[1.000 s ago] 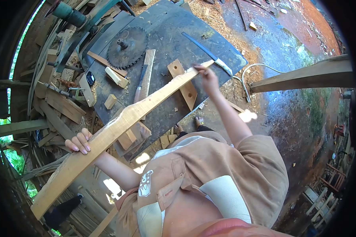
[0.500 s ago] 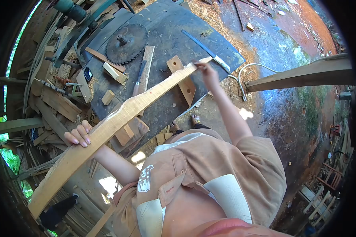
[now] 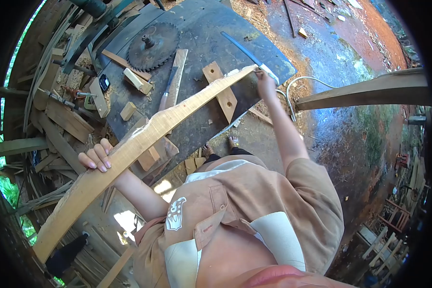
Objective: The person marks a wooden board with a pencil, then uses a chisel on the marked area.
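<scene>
A long, curved wooden plank (image 3: 151, 137) with a rough, chipped upper edge runs diagonally across the head view, wide at lower left and tapering to upper right. My left hand (image 3: 97, 156) is wrapped over its upper edge near the wide part, thumb hidden behind the wood. At the narrow tip, my right hand (image 3: 266, 85) is closed with its fingers against the wood. Just beyond that hand lies a long blue tool (image 3: 242, 49) with a pale end. Beneath the plank, a wooden block with two holes (image 3: 221, 93) rests on the dark worktable (image 3: 197, 43).
A circular saw blade (image 3: 153, 46) sits on the worktable at the back. Beside it lie a chisel-like tool (image 3: 169, 81) and small wood blocks (image 3: 128, 111). Scrap boards (image 3: 67, 126) pile up at left. A thick wooden beam (image 3: 365, 91) juts in from the right.
My right hand has slid right and slightly up along the plank to its narrow tip. My left hand stays in nearly the same place on the wood.
</scene>
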The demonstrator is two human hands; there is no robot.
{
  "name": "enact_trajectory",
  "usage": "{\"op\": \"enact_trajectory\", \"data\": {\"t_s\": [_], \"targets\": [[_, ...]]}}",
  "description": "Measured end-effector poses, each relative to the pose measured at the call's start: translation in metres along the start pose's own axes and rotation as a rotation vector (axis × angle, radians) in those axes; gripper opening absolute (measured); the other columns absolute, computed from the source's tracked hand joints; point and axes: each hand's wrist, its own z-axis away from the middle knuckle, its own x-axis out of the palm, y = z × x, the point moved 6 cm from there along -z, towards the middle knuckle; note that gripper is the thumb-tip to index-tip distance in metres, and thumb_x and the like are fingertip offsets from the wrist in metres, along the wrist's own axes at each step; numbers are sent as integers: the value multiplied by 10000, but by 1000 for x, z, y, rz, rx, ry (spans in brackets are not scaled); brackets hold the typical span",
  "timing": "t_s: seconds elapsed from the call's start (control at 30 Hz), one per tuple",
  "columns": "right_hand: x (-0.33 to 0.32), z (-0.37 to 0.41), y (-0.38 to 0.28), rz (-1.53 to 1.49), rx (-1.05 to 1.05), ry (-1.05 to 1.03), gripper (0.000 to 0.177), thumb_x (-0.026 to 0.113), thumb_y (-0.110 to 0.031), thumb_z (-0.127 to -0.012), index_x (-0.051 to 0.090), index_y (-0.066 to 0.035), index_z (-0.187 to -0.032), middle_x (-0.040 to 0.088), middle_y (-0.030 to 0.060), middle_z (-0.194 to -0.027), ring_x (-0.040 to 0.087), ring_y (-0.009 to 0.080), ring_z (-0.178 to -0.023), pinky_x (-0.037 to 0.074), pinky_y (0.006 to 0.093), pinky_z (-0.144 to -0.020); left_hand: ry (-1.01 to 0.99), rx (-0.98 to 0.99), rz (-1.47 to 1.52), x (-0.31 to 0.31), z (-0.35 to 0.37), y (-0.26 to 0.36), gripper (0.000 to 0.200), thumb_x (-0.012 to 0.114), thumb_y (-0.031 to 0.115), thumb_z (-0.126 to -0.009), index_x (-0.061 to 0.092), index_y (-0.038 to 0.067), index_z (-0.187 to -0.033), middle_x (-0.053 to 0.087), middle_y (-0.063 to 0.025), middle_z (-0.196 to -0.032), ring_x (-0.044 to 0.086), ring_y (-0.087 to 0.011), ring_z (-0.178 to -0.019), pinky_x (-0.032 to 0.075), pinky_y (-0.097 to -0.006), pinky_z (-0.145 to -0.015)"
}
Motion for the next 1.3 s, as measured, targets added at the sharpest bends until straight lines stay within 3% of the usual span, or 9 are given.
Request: {"op": "enact_trajectory", "data": {"t_s": [0.07,0.23,0.33,0.5,0.73,0.87,0.9,1.13,1.3], "targets": [[-12,-7,-3,9,-38,-69,203,504,-194,-861,580,-35,-961,604,192,-786,593,320,-736,441,367,-651,-60,-19,8,7,-1,-5,178,420,191,-868,429,100,-716,471,-3,-532,426,-93,-506,298,-273,-635],[-22,4,-69,-227,-100,52,187,521,-197,-868,586,-66,-986,596,146,-712,570,220,-618,437,305,-598,11,-47,189,-4,-5,-18,182,420,180,-871,442,97,-710,461,-4,-508,416,-112,-490,301,-294,-635],[-18,15,-121,-324,-192,-117,180,542,-160,-859,593,-84,-1015,607,101,-740,528,117,-609,420,251,-581,23,-95,219,-8,-9,-21,91,478,146,-826,470,109,-744,459,30,-567,394,-83,-538,301,-279,-680],[-9,37,-208,-423,-576,-314,200,576,-114,-822,610,-116,-1019,608,102,-1041,571,145,-665,446,255,-622,346,-146,384,-28,0,-17,238,518,323,-814,494,87,-824,479,-45,-843,462,-209,-922,267,-426,-971],[11,80,-271,-440,-861,-561,202,583,-125,-798,595,-83,-996,600,91,-1043,597,245,-804,462,319,-684,654,-361,671,-90,49,-31,372,496,347,-840,465,53,-615,506,-34,-619,537,-167,-661,350,-361,-928],[31,99,-273,-177,-986,-718,408,645,-239,-757,537,-56,-1105,567,99,-1115,457,279,-1141,394,382,-898,626,-314,895,-100,61,-41,335,522,298,-823,439,56,-606,493,-38,-605,521,-148,-613,350,-343,-916],[30,100,-279,-144,-1044,-685,569,713,-351,-660,534,-63,-1117,572,104,-1098,487,289,-1100,407,377,-882,600,-311,911,-98,59,-40,314,531,277,-814,436,56,-611,488,-38,-603,519,-147,-607,348,-342,-913],[44,92,-310,43,-784,-1092,596,790,-358,-541,592,-58,-1016,611,151,-952,570,310,-922,437,365,-800,421,-263,958,-71,42,-25,300,572,262,-793,422,54,-637,501,-40,-632,532,-141,-622,340,-350,-926],[46,98,-325,-185,-665,-1031,472,838,-229,-512,606,-36,-875,622,65,-788,581,157,-746,455,286,-697,408,-197,788,-76,31,17,379,529,376,-813,466,18,-707,564,-76,-734,583,-201,-794,318,-375,-979]]}}
